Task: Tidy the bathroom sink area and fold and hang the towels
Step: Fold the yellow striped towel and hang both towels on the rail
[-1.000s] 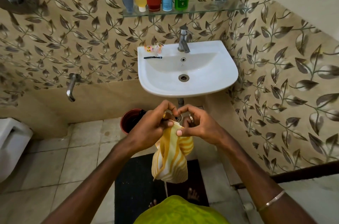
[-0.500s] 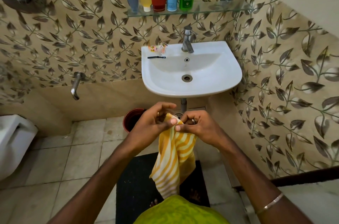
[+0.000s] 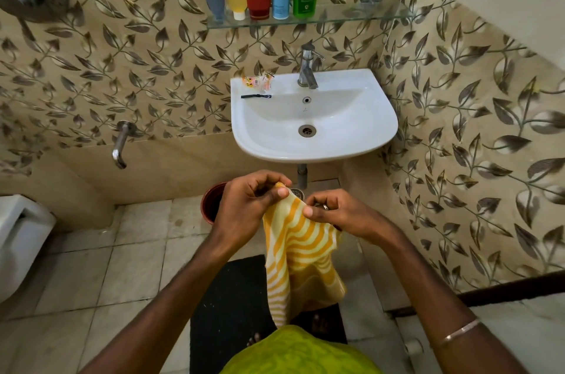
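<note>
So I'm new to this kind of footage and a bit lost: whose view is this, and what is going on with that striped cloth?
The camera sits on a person's head, looking down at their own arms. The left hand and right hand each pinch the top edge of a yellow-and-white striped towel, which hangs toward a black floor mat. Ahead is a white wall-mounted ceramic sink; small printed sachets lie on its back left rim.

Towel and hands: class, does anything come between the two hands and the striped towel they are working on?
Nothing visible does. The left hand and right hand both pinch the top edge of the towel directly, and it hangs free in front of the sink.
</note>
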Tool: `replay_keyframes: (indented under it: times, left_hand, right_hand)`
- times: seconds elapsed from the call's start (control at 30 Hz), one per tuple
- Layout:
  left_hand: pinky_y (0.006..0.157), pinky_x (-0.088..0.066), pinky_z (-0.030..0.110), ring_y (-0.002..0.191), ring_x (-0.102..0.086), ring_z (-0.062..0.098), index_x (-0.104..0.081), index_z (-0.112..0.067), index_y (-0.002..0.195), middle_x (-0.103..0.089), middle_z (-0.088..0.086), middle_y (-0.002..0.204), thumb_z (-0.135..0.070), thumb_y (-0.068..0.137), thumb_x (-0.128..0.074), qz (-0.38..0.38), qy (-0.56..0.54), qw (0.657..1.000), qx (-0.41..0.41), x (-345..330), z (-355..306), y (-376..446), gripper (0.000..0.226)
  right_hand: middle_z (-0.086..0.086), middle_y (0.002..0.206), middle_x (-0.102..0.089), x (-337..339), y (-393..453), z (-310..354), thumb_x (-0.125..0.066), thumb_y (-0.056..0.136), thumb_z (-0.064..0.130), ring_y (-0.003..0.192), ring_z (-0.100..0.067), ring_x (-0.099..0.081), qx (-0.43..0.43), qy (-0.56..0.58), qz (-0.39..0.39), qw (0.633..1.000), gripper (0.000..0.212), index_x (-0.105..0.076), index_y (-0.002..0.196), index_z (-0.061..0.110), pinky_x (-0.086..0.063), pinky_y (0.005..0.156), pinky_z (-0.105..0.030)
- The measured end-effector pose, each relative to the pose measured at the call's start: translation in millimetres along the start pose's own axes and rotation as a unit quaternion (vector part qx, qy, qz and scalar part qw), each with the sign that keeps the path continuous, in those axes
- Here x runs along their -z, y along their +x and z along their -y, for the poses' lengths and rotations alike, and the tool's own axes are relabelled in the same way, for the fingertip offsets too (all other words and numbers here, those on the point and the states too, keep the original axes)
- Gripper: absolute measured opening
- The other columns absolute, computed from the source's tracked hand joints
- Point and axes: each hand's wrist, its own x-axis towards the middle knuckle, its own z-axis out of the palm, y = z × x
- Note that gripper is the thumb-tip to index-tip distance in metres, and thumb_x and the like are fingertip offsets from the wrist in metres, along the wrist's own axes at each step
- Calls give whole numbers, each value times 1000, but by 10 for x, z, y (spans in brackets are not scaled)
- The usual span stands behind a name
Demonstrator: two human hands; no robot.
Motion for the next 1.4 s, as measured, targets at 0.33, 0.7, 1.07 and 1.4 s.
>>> replay_keyframes:
  times: [0.33, 0.7, 1.07, 1.4]
  left_hand:
    - [72, -56, 18, 90, -68, 0, -71, -31, 98, -71, -26, 92, -16, 91, -68, 11, 65, 996, -52, 97, -15, 71, 17]
    - [79, -53, 30, 85, -62, 0, -69, -26, 93, -66, -21, 85, -14, 97, -58, -63, 13, 997, 36, 30, 6, 125, 16]
    - [69, -50, 19, 88, -58, -7, -70, -30, 101, -66, -20, 95, -63, 60, -83, 78, 215, 971, 66, -88, -9, 229, 55]
    - [65, -50, 14, 80, -68, -4, -81, -24, 90, -75, -13, 85, -35, 80, -80, 139, 188, 971, 40, -66, -74, 243, 15]
  right_hand:
    - [-12, 97, -78, 134, -69, -134, -80, 86, 17, 80, -12, -73, -32, -1, -45, 998, 25, -75, 108, 5, -54, 60, -19]
    - [2, 99, -80, 5, 12, -119, -77, 80, 55, 96, -20, -76, 21, -69, -93, 993, 33, -81, 97, 27, -59, 90, -56]
    - [-4, 90, -79, -5, 12, -34, -80, 77, 55, 88, -26, -75, 82, -50, -122, 988, 41, -81, 95, 18, -58, 78, -49]
    - [8, 88, -76, 80, -37, -204, -81, 85, 31, 83, -4, -70, -3, -21, -31, 999, 28, -77, 109, 17, -53, 74, -24]
